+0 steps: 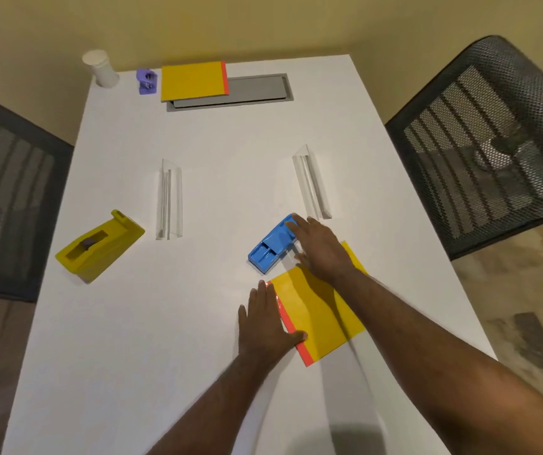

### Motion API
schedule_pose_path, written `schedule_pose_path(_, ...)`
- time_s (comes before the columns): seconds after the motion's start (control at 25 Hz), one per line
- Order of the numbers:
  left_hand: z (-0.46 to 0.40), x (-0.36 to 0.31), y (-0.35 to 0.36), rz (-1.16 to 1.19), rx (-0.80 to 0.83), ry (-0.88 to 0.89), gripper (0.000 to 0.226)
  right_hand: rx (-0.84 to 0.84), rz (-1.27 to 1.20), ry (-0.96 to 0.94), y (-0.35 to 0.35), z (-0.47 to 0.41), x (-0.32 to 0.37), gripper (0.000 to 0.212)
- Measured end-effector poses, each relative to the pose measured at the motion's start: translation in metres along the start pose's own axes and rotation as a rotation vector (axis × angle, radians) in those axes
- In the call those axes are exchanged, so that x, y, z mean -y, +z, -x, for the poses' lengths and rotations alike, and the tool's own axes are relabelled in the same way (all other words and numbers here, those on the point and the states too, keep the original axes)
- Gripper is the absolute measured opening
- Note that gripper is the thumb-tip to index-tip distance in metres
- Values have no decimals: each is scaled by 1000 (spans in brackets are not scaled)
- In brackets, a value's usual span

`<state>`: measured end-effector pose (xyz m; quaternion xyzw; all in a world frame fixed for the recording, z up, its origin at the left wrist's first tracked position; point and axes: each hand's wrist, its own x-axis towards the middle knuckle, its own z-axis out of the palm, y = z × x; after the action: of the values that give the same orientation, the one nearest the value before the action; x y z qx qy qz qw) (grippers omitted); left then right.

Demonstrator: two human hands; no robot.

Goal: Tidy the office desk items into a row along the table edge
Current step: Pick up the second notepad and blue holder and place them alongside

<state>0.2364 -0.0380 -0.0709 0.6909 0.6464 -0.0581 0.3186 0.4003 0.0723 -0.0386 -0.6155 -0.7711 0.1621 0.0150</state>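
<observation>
Head camera looks steeply down, fairly close, over the table [197, 323].

We see bare white desk [204, 178] between the two clear acrylic sign stands [169, 200] [311, 183], open to the far edge. The near left is bare too. The yellow tape dispenser [99, 246] blocks the left side; the blue plastic stapler [271, 246] and near yellow notebook [325, 318] crowd the right.

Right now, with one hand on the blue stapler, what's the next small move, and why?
Probably close the right hand on the blue stapler and lift it: the fingers only rest on it, and the far row holds just the cup, purple sharpener and notebook.
</observation>
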Motion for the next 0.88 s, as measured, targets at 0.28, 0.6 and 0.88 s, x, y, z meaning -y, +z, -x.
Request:
schedule_pose_path(0.28, -6, -10, 9, -28, 8, -45, 131, 154, 160, -130, 9, -47, 6, 78)
schedule_pose_path(0.6, -15, -14, 4, -52, -68, -64, 132, 172, 234, -166, 13, -59, 8, 58)
schedule_pose_path(0.88, -19, -12, -9, -9, -81, -81, 131, -87, 166, -197, -12, -46, 18, 51)
